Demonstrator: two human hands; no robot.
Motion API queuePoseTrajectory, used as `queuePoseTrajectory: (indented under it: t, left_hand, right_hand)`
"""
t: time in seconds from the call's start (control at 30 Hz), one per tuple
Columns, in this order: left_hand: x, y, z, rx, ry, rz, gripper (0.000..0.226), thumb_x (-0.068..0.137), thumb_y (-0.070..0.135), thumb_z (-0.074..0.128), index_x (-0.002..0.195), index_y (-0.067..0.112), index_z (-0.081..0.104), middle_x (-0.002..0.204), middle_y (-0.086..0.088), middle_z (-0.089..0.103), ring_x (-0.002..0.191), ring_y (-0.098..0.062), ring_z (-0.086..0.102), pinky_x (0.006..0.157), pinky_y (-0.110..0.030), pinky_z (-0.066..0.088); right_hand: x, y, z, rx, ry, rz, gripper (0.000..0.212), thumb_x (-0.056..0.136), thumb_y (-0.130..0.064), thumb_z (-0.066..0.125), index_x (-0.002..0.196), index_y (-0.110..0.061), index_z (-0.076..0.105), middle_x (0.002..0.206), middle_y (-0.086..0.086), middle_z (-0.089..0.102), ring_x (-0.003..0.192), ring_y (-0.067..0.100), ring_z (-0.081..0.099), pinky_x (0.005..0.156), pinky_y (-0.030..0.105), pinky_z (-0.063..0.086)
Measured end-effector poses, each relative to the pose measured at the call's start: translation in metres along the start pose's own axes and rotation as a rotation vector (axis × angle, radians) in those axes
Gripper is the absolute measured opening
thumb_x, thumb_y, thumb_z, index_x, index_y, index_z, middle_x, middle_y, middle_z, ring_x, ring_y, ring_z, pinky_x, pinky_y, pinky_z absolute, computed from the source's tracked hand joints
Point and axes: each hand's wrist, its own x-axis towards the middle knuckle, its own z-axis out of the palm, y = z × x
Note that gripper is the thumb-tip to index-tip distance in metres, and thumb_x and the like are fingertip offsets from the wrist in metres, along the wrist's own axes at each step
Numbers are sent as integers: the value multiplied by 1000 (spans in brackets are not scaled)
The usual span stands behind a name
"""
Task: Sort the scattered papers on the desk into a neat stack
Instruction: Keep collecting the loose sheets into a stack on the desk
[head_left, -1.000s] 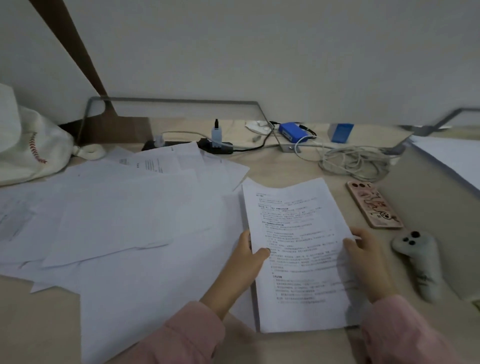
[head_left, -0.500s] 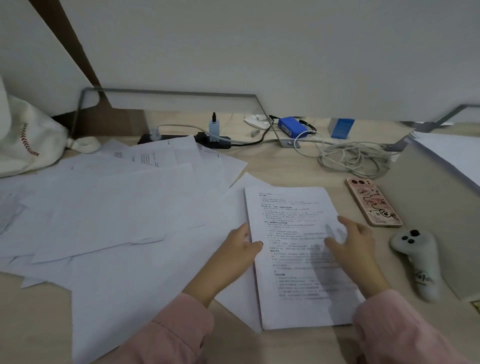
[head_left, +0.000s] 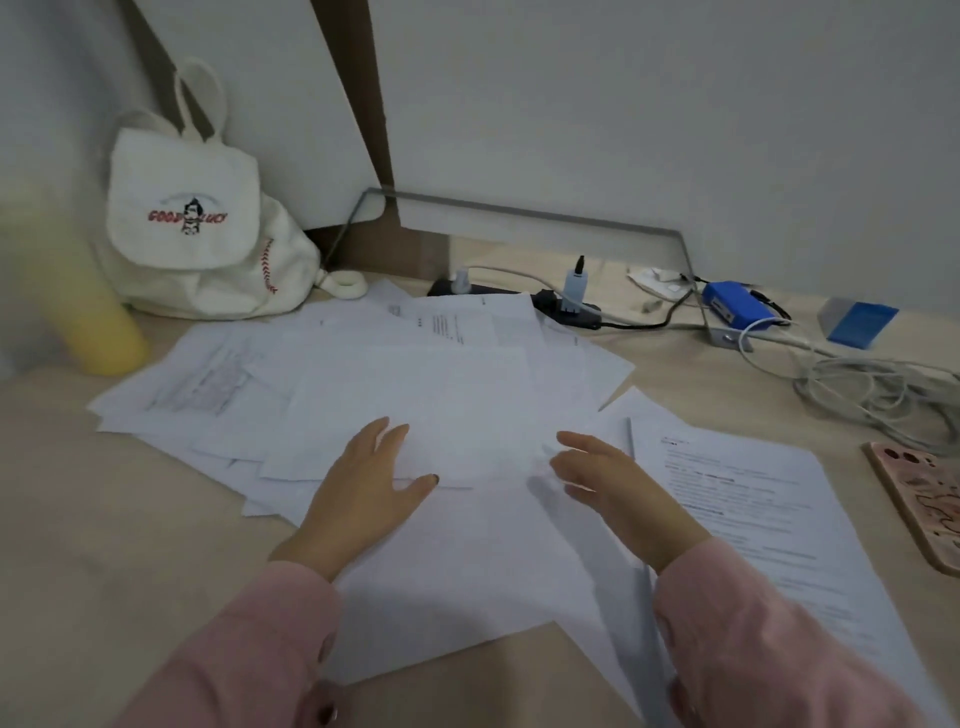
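The scattered papers (head_left: 395, 379) lie fanned across the middle of the desk (head_left: 104, 519), overlapping at loose angles. The left hand (head_left: 363, 491) is spread flat, palm down, fingers apart, on the near edge of this pile; most of the sheets stretch away from it toward 11, 12 and 1 o'clock. It presses on the paper and grips nothing. The right hand (head_left: 618, 491) is open too, fingers extended and slightly curled, low over the sheets just to the left hand's 3 o'clock; whether it touches the paper cannot be told, and it holds nothing. A blank sheet lies between the two hands and runs back under the pink sleeves (head_left: 753, 639).

At 3 o'clock from the right hand lies the printed stack (head_left: 743, 499), text side up, its left edge just beside that hand. A phone (head_left: 919, 499) in a pink case lies beyond the stack at the right edge of view. At 10 o'clock from the pile stands a white bag (head_left: 187, 228), with a blurred yellow bottle (head_left: 88, 306) at 9 o'clock of it. A power strip (head_left: 545, 301) touches the pile's far edge at 12 o'clock, and a blue box (head_left: 732, 306) and coiled cables (head_left: 878, 395) sit at 2 o'clock.
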Motion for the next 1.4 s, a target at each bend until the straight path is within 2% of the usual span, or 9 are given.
queuePoseTrajectory:
  t: [0.23, 0.37, 0.43, 0.53, 0.63, 0.8, 1.0, 1.17, 1.4]
  left_hand:
    - [5, -45, -12, 258, -149, -76, 108, 67, 81, 38, 149, 23, -3, 158, -1, -10, 146, -15, -7, 117, -32, 2]
    - [9, -38, -14, 375, -89, -42, 119, 55, 92, 17, 149, 20, 10, 156, -10, 15, 143, -22, 18, 112, -35, 23]
    - [17, -39, -13, 448, 9, 32, 110, 65, 86, 7, 136, 10, 42, 131, -18, 51, 117, -27, 54, 84, -34, 50]
    - [23, -39, -8, 523, 35, 100, 74, 79, 64, 29, 98, 5, 70, 80, -16, 67, 64, -26, 67, 38, -23, 42]
    - [28, -42, -11, 639, 4, 172, 55, 71, 43, 67, 107, 1, 64, 87, -22, 63, 71, -29, 63, 46, -25, 29]
    - [35, -60, -11, 597, 146, 199, 43, 21, 12, 86, 59, 17, 67, 43, -3, 50, 28, -10, 44, 38, -19, 1]
    - [27, -53, -36, -204, 270, -108, 19, 96, 20, 46, 87, 11, 60, 82, -9, 68, 77, -27, 64, 61, -29, 42]
    - [3, -30, -55, -1201, 157, -313, 20, 91, 23, 53, 108, 18, 63, 105, -2, 68, 92, -17, 64, 73, -28, 56]
    - [-17, -19, -72, -1645, 170, -182, 32, 79, 26, 55, 110, 22, 64, 104, 3, 72, 86, -11, 69, 69, -25, 59]
  right_hand:
    - [31, -9, 35, 309, 15, 171, 6, 86, -3, 56, 91, -2, 53, 94, 16, 51, 82, 26, 56, 71, 34, 53]
    - [39, -9, 51, 316, -44, 200, 14, 86, -6, 59, 98, 0, 58, 91, 17, 60, 72, 26, 65, 57, 31, 58]
    - [43, -9, 60, 373, -85, 200, 9, 88, -2, 52, 96, 2, 56, 90, 19, 62, 66, 26, 70, 54, 30, 59]
    - [49, -11, 72, 496, -106, 195, 17, 90, 4, 42, 104, 5, 50, 98, 25, 61, 63, 29, 72, 51, 32, 58]
    - [51, -16, 77, 465, -111, 161, 9, 90, 2, 45, 90, 2, 54, 86, 22, 61, 62, 24, 69, 48, 26, 56]
    - [47, -19, 68, 376, -64, 19, 13, 88, -20, 58, 95, -9, 59, 97, 13, 62, 98, 28, 64, 79, 39, 55]
    - [36, -17, 45, 384, -36, -11, 40, 89, -38, 49, 122, -16, 55, 122, 11, 60, 112, 29, 59, 100, 48, 44]
    - [29, -16, 51, 346, -83, 71, 67, 68, -40, 72, 125, -10, 53, 123, 17, 59, 109, 30, 59, 87, 37, 49]
    - [21, -26, 69, 373, -429, 26, 50, 86, -48, 47, 129, -24, 52, 126, 6, 63, 116, 25, 59, 92, 38, 52]
